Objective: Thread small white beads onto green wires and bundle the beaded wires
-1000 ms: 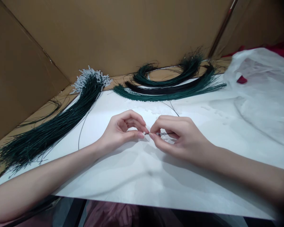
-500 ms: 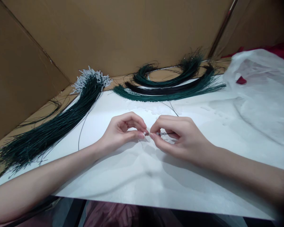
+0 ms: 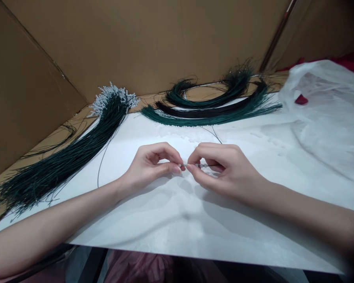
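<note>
Over the white tabletop (image 3: 153, 224), a dark wire (image 3: 184, 165) is held between the two hands, pinched in the narrow fingertip grip of both left hand (image 3: 156, 163) and right hand (image 3: 224, 163). Pale beads (image 3: 202, 165) are carried along it; green wires (image 3: 73, 161) are laid leftward.

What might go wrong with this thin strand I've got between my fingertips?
The thin strand might slip, as the left hand and right hand seem to pinch it only with fingertips. And the small white bits could be easily overlooked or scattered, lying loose, white on the white tabletop.
</note>
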`<state>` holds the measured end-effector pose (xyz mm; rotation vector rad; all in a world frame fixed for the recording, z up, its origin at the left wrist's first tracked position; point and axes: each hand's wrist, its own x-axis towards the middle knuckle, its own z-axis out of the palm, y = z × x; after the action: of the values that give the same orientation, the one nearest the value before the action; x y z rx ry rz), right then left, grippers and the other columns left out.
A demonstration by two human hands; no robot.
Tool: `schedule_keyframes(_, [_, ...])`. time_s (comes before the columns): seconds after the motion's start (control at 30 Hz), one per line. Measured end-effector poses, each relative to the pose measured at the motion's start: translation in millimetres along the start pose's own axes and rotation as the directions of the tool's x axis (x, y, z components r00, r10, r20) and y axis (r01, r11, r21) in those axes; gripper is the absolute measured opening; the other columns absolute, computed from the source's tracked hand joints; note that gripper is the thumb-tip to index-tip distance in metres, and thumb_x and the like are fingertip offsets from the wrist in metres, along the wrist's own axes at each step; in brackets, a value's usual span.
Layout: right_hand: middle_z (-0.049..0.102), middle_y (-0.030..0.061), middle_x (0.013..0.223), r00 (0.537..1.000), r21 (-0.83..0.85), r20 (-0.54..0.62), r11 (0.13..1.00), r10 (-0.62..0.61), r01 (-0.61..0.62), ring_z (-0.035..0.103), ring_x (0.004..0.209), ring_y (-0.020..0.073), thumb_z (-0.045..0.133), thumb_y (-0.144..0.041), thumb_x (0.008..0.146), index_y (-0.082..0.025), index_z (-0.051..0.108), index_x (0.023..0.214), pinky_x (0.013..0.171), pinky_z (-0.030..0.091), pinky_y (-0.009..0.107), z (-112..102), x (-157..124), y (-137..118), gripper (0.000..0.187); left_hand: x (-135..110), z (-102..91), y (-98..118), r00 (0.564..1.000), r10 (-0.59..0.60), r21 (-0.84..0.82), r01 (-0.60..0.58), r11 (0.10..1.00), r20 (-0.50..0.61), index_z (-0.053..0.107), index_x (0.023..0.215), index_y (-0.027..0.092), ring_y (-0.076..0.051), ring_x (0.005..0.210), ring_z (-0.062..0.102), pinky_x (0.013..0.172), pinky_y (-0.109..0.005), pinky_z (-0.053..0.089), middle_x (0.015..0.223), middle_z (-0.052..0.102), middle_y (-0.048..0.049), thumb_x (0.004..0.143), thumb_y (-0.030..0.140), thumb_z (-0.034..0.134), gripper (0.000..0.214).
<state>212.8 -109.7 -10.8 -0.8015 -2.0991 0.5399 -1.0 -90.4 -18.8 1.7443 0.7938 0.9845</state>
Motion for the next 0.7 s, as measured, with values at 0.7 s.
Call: schedule_keyframes(0.7, [0.052,-0.0049,0.064,1.000,0.027,0.031,1.000,0.000,-0.001,0.032,0.051,0.0065,0.062,-0.007,0.080,-0.016,0.064,0.074,0.053,0.028,0.024,0.8,0.6,1.5,0.011,-2.6,0.9,0.5,0.999,-0.043,-0.110,0.045,0.993,0.021,0.067,0.088,0.017,-0.013,0.074,0.074,0.071,-0.019,0.060,0.079,0.076,-0.0003,0.072,0.010,0.082,0.023])
